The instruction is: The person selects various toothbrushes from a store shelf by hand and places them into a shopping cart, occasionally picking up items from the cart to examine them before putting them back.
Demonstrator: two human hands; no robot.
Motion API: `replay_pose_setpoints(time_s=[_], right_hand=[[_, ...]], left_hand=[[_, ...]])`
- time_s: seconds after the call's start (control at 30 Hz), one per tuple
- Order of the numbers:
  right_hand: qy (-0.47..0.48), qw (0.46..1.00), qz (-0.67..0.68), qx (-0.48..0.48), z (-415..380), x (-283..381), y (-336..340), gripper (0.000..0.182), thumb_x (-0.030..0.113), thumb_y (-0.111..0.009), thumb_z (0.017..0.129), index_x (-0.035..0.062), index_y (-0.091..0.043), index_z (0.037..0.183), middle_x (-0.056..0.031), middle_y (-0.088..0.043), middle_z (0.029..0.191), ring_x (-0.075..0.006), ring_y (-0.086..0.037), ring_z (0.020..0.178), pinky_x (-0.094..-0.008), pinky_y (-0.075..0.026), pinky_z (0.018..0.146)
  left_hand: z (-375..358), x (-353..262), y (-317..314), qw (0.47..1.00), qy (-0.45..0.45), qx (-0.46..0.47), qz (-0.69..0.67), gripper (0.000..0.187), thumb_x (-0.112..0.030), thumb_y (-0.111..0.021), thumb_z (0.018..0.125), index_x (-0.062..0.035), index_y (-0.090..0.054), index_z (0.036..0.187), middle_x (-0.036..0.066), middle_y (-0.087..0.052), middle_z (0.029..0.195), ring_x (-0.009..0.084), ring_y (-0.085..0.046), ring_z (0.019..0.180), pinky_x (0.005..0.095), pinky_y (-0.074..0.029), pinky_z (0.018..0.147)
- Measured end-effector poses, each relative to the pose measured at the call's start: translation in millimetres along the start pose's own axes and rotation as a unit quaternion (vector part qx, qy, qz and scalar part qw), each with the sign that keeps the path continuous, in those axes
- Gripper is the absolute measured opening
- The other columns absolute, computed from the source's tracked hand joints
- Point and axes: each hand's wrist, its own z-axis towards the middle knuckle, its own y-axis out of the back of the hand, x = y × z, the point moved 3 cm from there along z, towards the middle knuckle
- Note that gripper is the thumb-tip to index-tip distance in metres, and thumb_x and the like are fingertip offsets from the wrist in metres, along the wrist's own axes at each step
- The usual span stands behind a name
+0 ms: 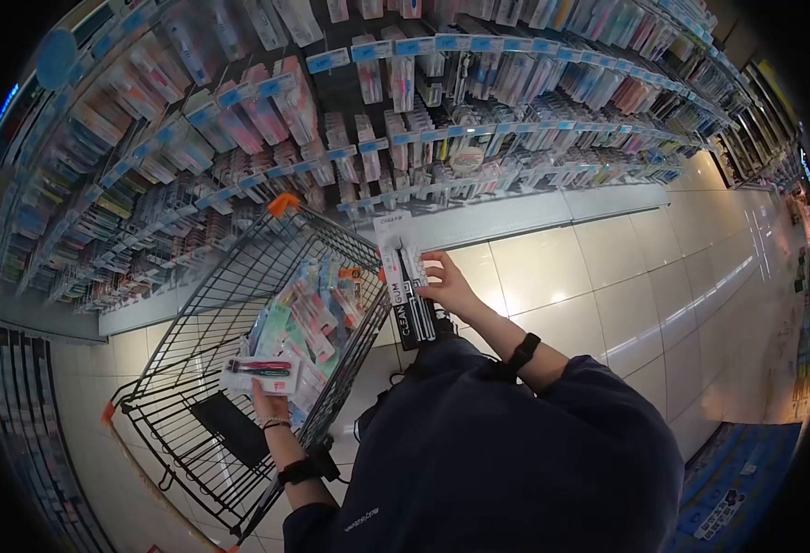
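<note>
My right hand (pixel 448 283) grips the right side of a tall toothbrush package (pixel 394 263), white above and black below, with "CLEAN GUM" printed along it. This package is upright beside the cart's edge. Lower left, my left hand (pixel 270 402) holds a smaller white toothbrush package (pixel 260 369) from below, showing one pink and one dark brush. It is over the wire shopping cart (pixel 204 293). Inside the cart lie several packaged items (pixel 308 318) in clear, green and pink wrapping, partly covered by the left package.
Shelves (pixel 479 129) packed with hanging packaged goods and blue price tags (pixel 414 45) curve across the back and left. Pale floor tiles (pixel 571 267) extend to the right. A blue printed display (pixel 737 479) stands at the lower right.
</note>
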Motion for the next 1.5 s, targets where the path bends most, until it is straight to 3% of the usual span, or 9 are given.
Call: replay_pose_setpoints(time_s=[0.1,0.27,0.43,0.5,0.63,0.77,0.9,1.13,1.5], right_hand=[[-0.014,1.000,-0.001,0.000,4.6,-8.2,16.1,0.065,-0.007,-0.058,0.068,0.0086,-0.027,0.123,-0.0073,-0.053,0.095,-0.0158,-0.058,0.080,-0.0249,-0.047,0.067],[0.009,0.991,-0.094,-0.092,30.8,-20.5,65.2,0.063,0.000,-0.059,0.068,0.0022,-0.031,0.123,-0.0119,-0.058,0.087,-0.0182,-0.059,0.077,-0.0279,-0.048,0.065],[0.000,0.960,-0.214,-0.182,78.9,-52.8,137.4,0.040,0.007,-0.056,0.075,0.0019,-0.046,0.113,-0.0090,-0.059,0.080,-0.0139,-0.056,0.071,-0.0260,-0.046,0.062],[-0.027,0.955,-0.226,-0.191,100.2,-68.5,177.7,0.041,0.007,-0.057,0.074,0.0019,-0.046,0.112,-0.0087,-0.060,0.078,-0.0144,-0.057,0.070,-0.0267,-0.046,0.062],[-0.113,0.870,-0.377,-0.297,143.4,-103.4,270.3,0.039,0.009,-0.056,0.068,0.0011,-0.051,0.105,-0.0192,-0.060,0.087,-0.0288,-0.060,0.081,-0.0349,-0.047,0.072],[-0.173,0.843,-0.383,-0.336,188.6,-114.5,340.8,0.041,0.010,-0.055,0.067,0.0030,-0.050,0.107,-0.0221,-0.058,0.095,-0.0342,-0.056,0.092,-0.0376,-0.044,0.078],[-0.071,0.868,-0.332,-0.361,251.3,-114.4,381.0,0.033,0.009,-0.056,0.075,0.0042,-0.049,0.107,-0.0163,-0.058,0.075,-0.0219,-0.059,0.069,-0.0314,-0.046,0.062],[0.052,0.925,-0.218,-0.308,312.2,-93.2,392.9,0.035,-0.001,-0.053,0.076,0.0040,-0.046,0.109,-0.0052,-0.049,0.067,-0.0133,-0.045,0.058,-0.0269,-0.039,0.055],[0.090,0.953,-0.108,-0.270,305.3,-86.1,386.6,0.035,-0.004,-0.046,0.078,0.0031,-0.042,0.112,-0.0046,-0.049,0.075,-0.0098,-0.046,0.065,-0.0228,-0.039,0.058]], left_hand=[[5.6,9.7,3.5,0.983,0.099,-0.148,-0.042,0.049,-0.033,-0.044,0.087,-0.0048,-0.031,0.125,0.019,-0.043,0.120,0.0335,-0.046,0.106,0.0430,-0.042,0.085],[10.1,39.9,-56.7,0.975,0.084,-0.018,0.204,0.045,-0.035,-0.046,0.086,-0.0095,-0.036,0.122,0.018,-0.053,0.108,0.0282,-0.055,0.093,0.0385,-0.048,0.073],[30.9,111.4,-107.8,0.878,0.088,0.094,0.462,0.046,-0.037,-0.047,0.086,-0.0064,-0.040,0.119,0.014,-0.059,0.099,0.0231,-0.055,0.092,0.0338,-0.044,0.074],[37.7,136.3,-132.0,0.768,-0.083,0.145,0.619,0.047,-0.039,-0.045,0.085,-0.0060,-0.041,0.119,0.013,-0.058,0.098,0.0236,-0.055,0.090,0.0336,-0.043,0.075],[38.3,151.0,-191.4,0.603,-0.152,0.069,0.780,0.043,-0.037,-0.046,0.083,-0.0071,-0.046,0.114,0.017,-0.057,0.098,0.0327,-0.054,0.087,0.0397,-0.042,0.075],[55.0,159.0,-212.6,0.619,-0.153,-0.004,0.770,0.034,-0.036,-0.045,0.083,-0.0105,-0.055,0.103,0.016,-0.060,0.087,0.0331,-0.055,0.082,0.0412,-0.043,0.072],[50.1,155.5,-222.2,0.629,-0.116,-0.046,0.768,0.027,-0.034,-0.047,0.083,-0.0099,-0.058,0.089,0.008,-0.061,0.081,0.0301,-0.054,0.078,0.0403,-0.043,0.068],[57.4,161.6,-203.3,0.623,-0.072,-0.067,0.776,0.028,-0.033,-0.048,0.082,-0.0074,-0.059,0.087,0.013,-0.059,0.073,0.0305,-0.054,0.077,0.0400,-0.043,0.067],[55.5,161.9,-208.3,0.624,-0.046,-0.082,0.776,0.027,-0.031,-0.049,0.082,-0.0069,-0.060,0.085,0.013,-0.061,0.074,0.0297,-0.058,0.074,0.0392,-0.044,0.064]])
